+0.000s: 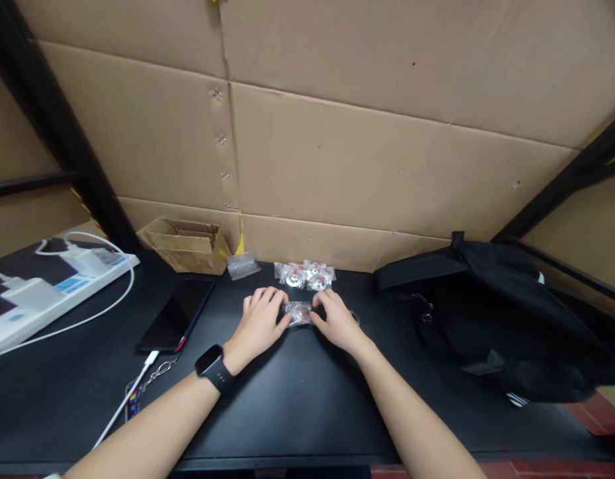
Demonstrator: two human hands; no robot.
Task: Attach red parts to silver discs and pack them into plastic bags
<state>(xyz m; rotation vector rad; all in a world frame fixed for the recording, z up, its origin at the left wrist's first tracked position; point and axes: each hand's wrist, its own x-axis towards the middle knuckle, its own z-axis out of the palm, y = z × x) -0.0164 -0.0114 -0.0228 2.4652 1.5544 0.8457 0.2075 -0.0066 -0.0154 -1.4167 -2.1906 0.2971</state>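
Note:
A small clear plastic packet [300, 315] with a round silvery item and a red mark inside lies low over the black table, between my hands. My left hand [260, 320], with a dark watch on its wrist, has its thumb and curled fingers closed at the packet's left edge. At the right edge, the thumb and fingers of my right hand [339, 322] close on it in the same way. Just behind it rests a group of similar packets [305, 274], each with a round silvery item in it. Part of a thin ring shape shows beside my right hand.
An open cardboard box [195, 256] and a small clear bag [243, 265] stand by the cardboard wall. To the left lie a black-screened device [180, 314] on a white cable and a power strip [62, 301] with chargers. A black backpack [502, 319] fills the right side.

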